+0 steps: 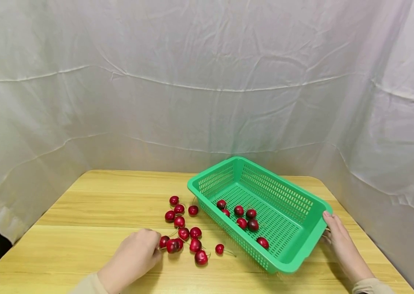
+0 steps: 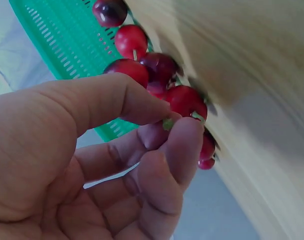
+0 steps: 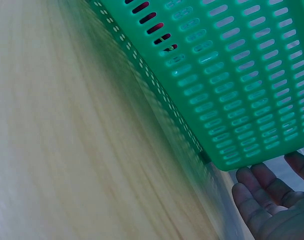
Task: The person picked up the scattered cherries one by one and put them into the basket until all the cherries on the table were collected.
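My left hand [image 1: 135, 255] is at the near edge of a loose group of red cherries [image 1: 179, 221]. Its thumb and fingertips pinch a green cherry stem [image 2: 167, 124], with dark red cherries [image 2: 187, 102] close beyond the fingertips in the left wrist view. A green plastic basket [image 1: 304, 261] with slotted walls stands at an angle to the right. Several cherries [image 1: 252, 225] lie on its floor. My right hand [image 1: 343, 245] holds the basket's right end, thumb over the rim, and the other fingers [image 3: 264, 182] reach under it in the right wrist view.
All of this is on a light wooden table [image 1: 93, 220]. One cherry [image 1: 219, 249] with a long stem lies apart between the group and the basket. Pale, creased cloth [image 1: 207, 114] hangs behind the table and along both sides.
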### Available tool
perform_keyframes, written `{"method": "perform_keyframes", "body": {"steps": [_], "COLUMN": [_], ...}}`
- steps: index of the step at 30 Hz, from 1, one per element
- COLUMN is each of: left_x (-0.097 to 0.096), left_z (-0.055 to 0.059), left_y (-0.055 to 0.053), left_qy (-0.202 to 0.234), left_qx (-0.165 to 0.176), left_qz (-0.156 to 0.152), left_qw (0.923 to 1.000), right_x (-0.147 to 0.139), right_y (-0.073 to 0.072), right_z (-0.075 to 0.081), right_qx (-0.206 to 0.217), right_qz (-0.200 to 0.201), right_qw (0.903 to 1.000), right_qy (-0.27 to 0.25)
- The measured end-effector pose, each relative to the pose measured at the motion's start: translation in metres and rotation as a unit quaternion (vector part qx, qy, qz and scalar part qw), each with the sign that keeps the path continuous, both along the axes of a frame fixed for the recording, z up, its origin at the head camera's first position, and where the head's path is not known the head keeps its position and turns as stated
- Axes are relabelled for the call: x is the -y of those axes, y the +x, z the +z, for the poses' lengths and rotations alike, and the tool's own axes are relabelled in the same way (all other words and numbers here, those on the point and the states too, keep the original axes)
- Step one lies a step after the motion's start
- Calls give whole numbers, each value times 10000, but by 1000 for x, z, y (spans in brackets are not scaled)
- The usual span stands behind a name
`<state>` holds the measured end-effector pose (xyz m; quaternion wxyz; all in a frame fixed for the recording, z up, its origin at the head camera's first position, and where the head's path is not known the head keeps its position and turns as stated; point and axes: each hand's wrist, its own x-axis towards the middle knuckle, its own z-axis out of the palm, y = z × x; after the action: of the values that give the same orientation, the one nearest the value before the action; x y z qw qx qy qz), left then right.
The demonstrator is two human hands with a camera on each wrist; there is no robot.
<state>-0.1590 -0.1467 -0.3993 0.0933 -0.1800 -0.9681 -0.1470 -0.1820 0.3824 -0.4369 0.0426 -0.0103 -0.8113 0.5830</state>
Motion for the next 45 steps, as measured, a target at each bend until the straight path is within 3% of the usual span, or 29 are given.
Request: {"method": "perform_keyframes", "body": {"steps": [9,15,20,32,38,45], "left_x": [7,14,17,11,-1,-26], "left_z": [13,23,40,91,104,108], "left_y": [-8,-16,-24,-43,-62,-87], "left_qy": [125,351,488,943,1238,1678], "left_qx": [-259,-400,-570,-180,189,692], "left_qz": [162,-166,-424,-494,-688,-780], "left_qw": [9995,9984,9963,9942,9897,9803], "right_x": [1,1,1,1,0,1], "right_y": [0,0,0,1,0,-1], "right_z": [0,-2,-2,0,-1,0], "right_qx": [-81,-181,-160,-46,-51,-17], "right_qz": [-3,15,8,-33,-43,-57], "right_qw": [10000,9998,9999,10000,10000,9999], "right_qy": [-16,-14,-23,32,57,124]}}
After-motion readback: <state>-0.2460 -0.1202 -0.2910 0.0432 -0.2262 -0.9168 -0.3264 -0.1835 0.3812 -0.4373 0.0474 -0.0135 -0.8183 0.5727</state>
